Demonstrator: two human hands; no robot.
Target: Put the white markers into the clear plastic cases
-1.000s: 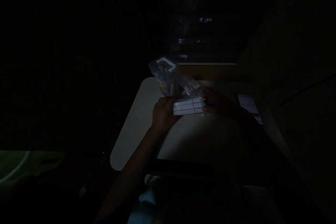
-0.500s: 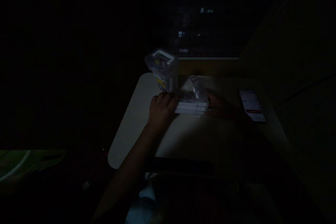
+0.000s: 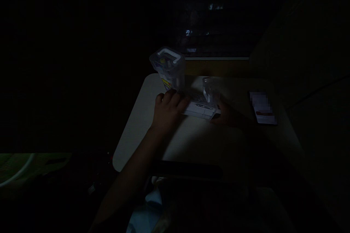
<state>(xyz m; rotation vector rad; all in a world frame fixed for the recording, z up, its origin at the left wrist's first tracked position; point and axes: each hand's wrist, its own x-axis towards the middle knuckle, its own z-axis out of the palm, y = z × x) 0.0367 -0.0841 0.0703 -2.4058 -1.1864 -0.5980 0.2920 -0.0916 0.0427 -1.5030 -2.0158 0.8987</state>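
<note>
In dim light, a stack of flat white boxes (image 3: pixel 199 110) with dark print sits between my hands on the small table. My left hand (image 3: pixel 170 106) wraps its fingers over the left end of the stack. At the other end, my right hand (image 3: pixel 222 113) grips the stack's right side, its fingers partly lost in shadow. A piece of clear plastic (image 3: pixel 207 89) sticks up from the right of the stack, beside my right hand. Just behind my left hand stands a clear plastic container (image 3: pixel 169 67) with a white handle on its lid and mixed contents.
A phone (image 3: pixel 262 107) with a lit screen lies on the right of the pale table (image 3: pixel 133 131), which has rounded corners. Behind the table runs a dark wall or window with small reflections. Light blue cloth (image 3: pixel 149 209) shows below the near edge.
The right end of the stack has turned slightly towards me and tilted. The clear plastic stands more upright. My right hand has shifted with the stack's end; my left stays on its side.
</note>
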